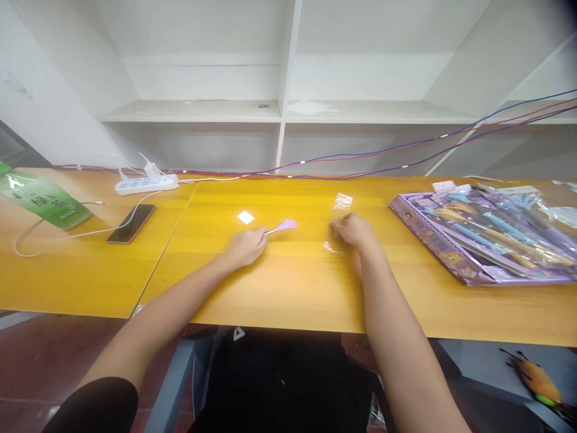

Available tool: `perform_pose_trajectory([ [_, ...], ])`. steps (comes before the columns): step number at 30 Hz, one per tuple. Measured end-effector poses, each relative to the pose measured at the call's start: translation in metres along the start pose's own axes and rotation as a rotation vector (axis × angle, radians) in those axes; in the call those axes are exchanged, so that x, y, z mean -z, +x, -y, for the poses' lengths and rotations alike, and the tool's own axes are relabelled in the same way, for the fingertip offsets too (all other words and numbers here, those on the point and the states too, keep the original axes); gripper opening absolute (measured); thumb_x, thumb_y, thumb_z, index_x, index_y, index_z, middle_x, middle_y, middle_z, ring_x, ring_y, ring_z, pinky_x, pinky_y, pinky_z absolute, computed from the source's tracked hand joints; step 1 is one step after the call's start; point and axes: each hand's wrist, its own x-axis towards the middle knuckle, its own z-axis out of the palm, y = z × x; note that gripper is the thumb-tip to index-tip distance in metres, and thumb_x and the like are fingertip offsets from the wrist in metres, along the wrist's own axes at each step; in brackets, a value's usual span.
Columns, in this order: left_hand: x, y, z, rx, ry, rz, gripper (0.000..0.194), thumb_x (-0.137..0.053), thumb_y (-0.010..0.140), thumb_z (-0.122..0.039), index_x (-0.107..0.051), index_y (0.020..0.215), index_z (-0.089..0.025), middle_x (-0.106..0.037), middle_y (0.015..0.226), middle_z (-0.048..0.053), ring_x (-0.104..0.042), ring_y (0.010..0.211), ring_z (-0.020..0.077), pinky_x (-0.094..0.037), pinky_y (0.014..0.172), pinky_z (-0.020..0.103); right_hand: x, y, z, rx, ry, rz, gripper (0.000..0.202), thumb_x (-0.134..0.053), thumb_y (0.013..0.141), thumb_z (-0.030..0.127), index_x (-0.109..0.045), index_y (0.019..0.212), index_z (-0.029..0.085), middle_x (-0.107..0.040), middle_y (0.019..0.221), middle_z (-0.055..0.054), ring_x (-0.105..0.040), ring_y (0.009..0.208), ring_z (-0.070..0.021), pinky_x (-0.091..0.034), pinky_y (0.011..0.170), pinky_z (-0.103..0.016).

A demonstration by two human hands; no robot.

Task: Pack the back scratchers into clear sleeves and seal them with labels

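My left hand is closed round the handle of a small stick with a purple, hand-shaped, fingered end, which points to the right above the yellow table. Most of its handle is hidden in my fist. Further right, my right hand pinches a narrow clear plastic bag at its middle; part of the bag is hidden behind my fingers. A small white square of paper lies on the table just beyond my left hand.
At right, a purple box holds several wrapped blue and tan sticks. On the left are a phone, a power strip with cables and a green pouch. White shelves stand behind; red and blue wires cross the back edge.
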Motion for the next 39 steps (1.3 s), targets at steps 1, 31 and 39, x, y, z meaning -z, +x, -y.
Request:
perform_pose_trajectory([
  [1, 0.000, 0.000, 0.000, -0.001, -0.010, -0.006, 0.037, -0.032, 0.110, -0.039, -0.064, 0.106, -0.021, -0.075, 0.097, 0.010, -0.070, 0.085, 0.0246, -0.046, 0.075, 0.033, -0.003, -0.006, 0.009, 0.036, 0.046, 0.025, 0.046, -0.070, 0.094, 0.041, -0.062, 0.127, 0.010, -0.078, 0.086, -0.014, -0.075, 0.074, -0.0232, -0.055, 0.077, -0.032],
  [31, -0.009, -0.001, -0.004, -0.337, -0.461, -0.178, 0.032, -0.040, 0.109, -0.028, -0.061, 0.132, -0.020, -0.069, 0.126, 0.012, -0.064, 0.120, 0.0230, -0.050, 0.110, 0.042, -0.035, -0.073, 0.089, 0.421, 1.204, 0.406, 0.053, -0.068, 0.085, 0.075, -0.053, 0.085, 0.024, -0.055, 0.076, 0.000, -0.057, 0.068, -0.0150, -0.053, 0.064, -0.028],
  [39, -0.016, 0.001, 0.001, -0.533, -0.232, -0.019, 0.032, -0.062, 0.103, -0.039, -0.070, 0.131, -0.026, -0.069, 0.136, 0.010, -0.055, 0.132, 0.0269, -0.045, 0.116, 0.046, -0.023, -0.059, 0.064, 0.426, 0.446, 0.237, 0.028, -0.071, 0.092, 0.046, -0.065, 0.098, 0.019, -0.072, 0.092, -0.006, -0.065, 0.085, -0.0207, -0.053, 0.080, -0.032],
])
